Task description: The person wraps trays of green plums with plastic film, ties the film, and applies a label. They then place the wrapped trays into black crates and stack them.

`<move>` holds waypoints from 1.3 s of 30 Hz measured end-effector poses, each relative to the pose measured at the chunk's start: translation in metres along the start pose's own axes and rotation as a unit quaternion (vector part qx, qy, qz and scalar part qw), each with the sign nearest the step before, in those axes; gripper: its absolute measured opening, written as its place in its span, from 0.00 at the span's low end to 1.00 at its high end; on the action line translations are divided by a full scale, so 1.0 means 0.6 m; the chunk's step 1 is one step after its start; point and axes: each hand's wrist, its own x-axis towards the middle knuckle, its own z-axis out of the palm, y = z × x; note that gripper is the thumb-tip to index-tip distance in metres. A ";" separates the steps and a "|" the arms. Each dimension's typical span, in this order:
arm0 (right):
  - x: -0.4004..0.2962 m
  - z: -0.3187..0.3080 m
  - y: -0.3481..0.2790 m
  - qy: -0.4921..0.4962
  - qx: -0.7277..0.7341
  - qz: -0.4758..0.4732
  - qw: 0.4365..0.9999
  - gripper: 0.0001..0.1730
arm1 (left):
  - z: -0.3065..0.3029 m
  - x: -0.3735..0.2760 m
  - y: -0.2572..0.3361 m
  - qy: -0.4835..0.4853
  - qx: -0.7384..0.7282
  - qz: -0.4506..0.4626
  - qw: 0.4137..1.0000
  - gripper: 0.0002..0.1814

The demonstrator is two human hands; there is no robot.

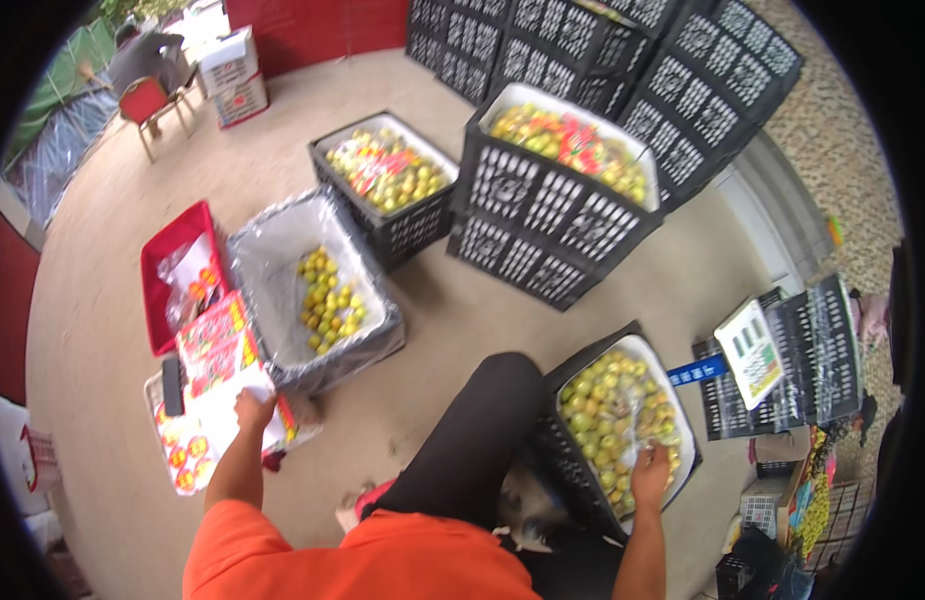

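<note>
On the left, my left hand (254,411) grips the edge of white paper (221,409) over a shallow tray (159,394). Red-and-orange round stickers (179,456) lie on white sheets there, beside red printed packaging (213,337). My right hand (650,472) is at the right side of a black plastic crate (582,469) with a white liner. It pinches clear plastic film (633,416) over the crate's round yellow-green fruit (594,405). The fingertips are partly hidden.
A plastic-lined crate (271,300) holds loose fruit (327,300), beside a red tray (153,300). Beyond are a filled crate (410,236) and stacked crates (537,202). A scale's display (749,352) stands right. A person (144,64) sits on a red chair (142,100) far off.
</note>
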 end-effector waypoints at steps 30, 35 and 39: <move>-0.036 -0.026 -0.324 -0.242 0.466 -0.080 0.847 0.27 | -0.241 -0.345 0.412 -0.099 -0.080 0.506 0.853 0.15; -0.069 -0.007 -0.398 -0.280 0.627 -0.013 0.727 0.29 | -0.186 -0.527 0.508 -0.156 -0.074 0.715 0.677 0.30; -0.073 0.052 -0.330 -0.160 0.506 0.166 0.831 0.14 | -0.179 -0.553 0.493 -0.344 -0.011 0.713 0.611 0.31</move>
